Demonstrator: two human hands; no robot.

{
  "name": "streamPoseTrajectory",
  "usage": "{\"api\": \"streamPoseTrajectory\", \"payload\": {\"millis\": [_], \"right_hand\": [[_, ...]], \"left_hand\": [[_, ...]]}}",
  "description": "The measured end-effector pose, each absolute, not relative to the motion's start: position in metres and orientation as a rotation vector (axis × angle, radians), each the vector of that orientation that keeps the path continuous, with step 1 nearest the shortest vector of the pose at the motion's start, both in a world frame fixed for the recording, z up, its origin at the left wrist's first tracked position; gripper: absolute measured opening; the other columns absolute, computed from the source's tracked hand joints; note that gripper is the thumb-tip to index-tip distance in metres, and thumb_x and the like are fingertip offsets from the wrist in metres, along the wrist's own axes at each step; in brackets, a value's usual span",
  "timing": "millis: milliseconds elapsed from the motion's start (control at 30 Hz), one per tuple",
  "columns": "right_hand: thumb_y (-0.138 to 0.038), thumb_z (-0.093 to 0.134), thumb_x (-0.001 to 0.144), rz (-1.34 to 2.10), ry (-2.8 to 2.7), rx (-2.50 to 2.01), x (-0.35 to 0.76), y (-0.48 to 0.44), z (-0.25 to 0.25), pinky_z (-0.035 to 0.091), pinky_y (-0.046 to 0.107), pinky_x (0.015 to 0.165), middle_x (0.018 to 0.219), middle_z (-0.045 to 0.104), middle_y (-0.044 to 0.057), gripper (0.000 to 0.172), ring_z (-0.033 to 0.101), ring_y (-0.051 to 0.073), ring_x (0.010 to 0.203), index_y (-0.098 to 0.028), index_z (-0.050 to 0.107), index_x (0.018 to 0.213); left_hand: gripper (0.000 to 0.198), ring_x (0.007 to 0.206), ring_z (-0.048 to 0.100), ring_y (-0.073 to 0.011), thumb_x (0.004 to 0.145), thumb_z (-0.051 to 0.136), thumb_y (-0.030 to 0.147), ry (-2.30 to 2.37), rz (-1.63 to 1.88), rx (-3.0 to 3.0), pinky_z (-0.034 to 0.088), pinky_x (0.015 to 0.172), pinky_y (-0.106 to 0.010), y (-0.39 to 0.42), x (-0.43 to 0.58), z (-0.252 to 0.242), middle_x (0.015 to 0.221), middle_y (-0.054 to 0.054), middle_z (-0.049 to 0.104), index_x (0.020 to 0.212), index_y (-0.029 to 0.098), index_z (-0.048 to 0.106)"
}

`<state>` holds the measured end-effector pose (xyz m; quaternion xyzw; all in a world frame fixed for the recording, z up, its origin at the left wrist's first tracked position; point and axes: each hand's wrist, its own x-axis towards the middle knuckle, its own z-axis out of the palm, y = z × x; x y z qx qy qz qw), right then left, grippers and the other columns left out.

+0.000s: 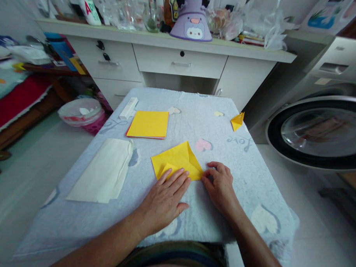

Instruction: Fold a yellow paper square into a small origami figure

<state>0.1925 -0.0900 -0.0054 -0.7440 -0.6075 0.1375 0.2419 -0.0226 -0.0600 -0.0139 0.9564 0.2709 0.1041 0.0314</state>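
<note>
One folded yellow sheet [177,157] is positioned roughly midway between the table's [196,110] side edges, pressed by the flat left hand [167,197] (nothing grasped), presumably against slippage; its right corner is pinched by the curled right hand [220,184].

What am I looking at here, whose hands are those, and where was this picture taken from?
There's no robot here: these are a person's own bare hands, seen by a camera worn on that person's head, looking forward and down. The left hand lies flat on a partly folded yellow sheet. The right hand has its fingertips at the sheet's right corner; whether they pinch it is hard to tell. Also on the cloth-covered table are a yellow-topped paper stack, a slim white box, a large pale sheet and a small folded yellow piece.
</note>
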Motion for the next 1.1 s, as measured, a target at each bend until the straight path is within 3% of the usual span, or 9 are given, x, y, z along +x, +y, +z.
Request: {"api": "streamPoseTrajectory", "payload": {"millis": [300, 633, 1100], "right_hand": [[-0.02, 0.06, 0.083, 0.311, -1.669, -1.995, 0.1919, -0.0914, -0.0093, 0.04, 0.049, 0.092, 0.115, 0.059, 0.01, 0.009, 0.049, 0.031, 0.108, -0.021, 0.067, 0.078], [-0.019, 0.059, 0.081, 0.236, -1.692, -1.991, 0.1902, -0.0923, -0.0105, 0.041, 0.047, 0.091, 0.113, 0.06, 0.009, 0.009, 0.05, 0.029, 0.108, -0.021, 0.066, 0.077], [-0.019, 0.059, 0.08, 0.235, -1.683, -2.012, 0.1895, -0.0915, -0.012, 0.041, 0.049, 0.09, 0.114, 0.06, 0.01, 0.008, 0.05, 0.03, 0.106, -0.021, 0.066, 0.075]], "left_hand": [[0.052, 0.145, 0.027, -0.0174, 0.099, 0.043, 0.046, 0.715, 0.29, 2.986, 0.017, 0.12, -0.039, -0.0584, -0.022, -0.0127, 0.155, 0.002, 0.037, 0.145, 0.024, 0.037], [0.063, 0.146, 0.024, -0.0191, 0.093, 0.054, 0.042, 0.741, 0.217, 2.966, 0.014, 0.12, -0.04, -0.0577, -0.0234, -0.014, 0.157, 0.0, 0.033, 0.148, 0.021, 0.032], [0.061, 0.145, 0.027, -0.0205, 0.094, 0.051, 0.04, 0.745, 0.208, 2.913, 0.015, 0.119, -0.042, -0.0569, -0.0234, -0.0139, 0.157, -0.001, 0.034, 0.148, 0.023, 0.03]]}}
